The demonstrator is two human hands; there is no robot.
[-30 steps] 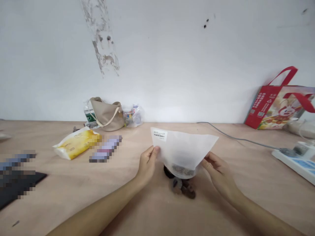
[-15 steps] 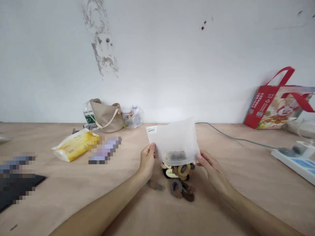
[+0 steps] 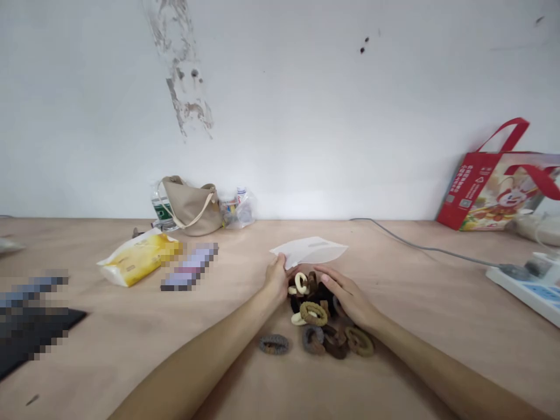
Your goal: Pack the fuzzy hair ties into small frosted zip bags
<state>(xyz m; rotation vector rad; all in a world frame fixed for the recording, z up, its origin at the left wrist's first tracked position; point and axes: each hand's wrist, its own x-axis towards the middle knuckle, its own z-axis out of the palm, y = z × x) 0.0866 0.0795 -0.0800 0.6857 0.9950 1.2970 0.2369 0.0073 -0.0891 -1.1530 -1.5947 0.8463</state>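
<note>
A frosted white pouch (image 3: 311,251) lies flat on the wooden table (image 3: 420,303), just beyond my hands. My left hand (image 3: 277,280) is at the pouch's near left corner, with thumb and fingers closed on its edge. A pile of hair ties (image 3: 315,315) in brown, cream, black and olive lies between my hands. My right hand (image 3: 346,295) rests on the pile's right side with its fingers stretched out flat and nothing gripped. One grey hair tie (image 3: 273,344) lies apart at the near left of the pile.
A yellow packet (image 3: 136,260) and a beige bag (image 3: 191,205) lie at the back left, by the wall. A red gift bag (image 3: 494,188) leans at the back right. A grey cable (image 3: 420,245) runs to a white power strip (image 3: 527,290). A dark flat object (image 3: 30,338) is at the left.
The pouch, held up mouth-down over the table, has been emptied and laid flat farther back. Many more hair ties have dropped into the pile. My right hand has let go and moved onto them.
</note>
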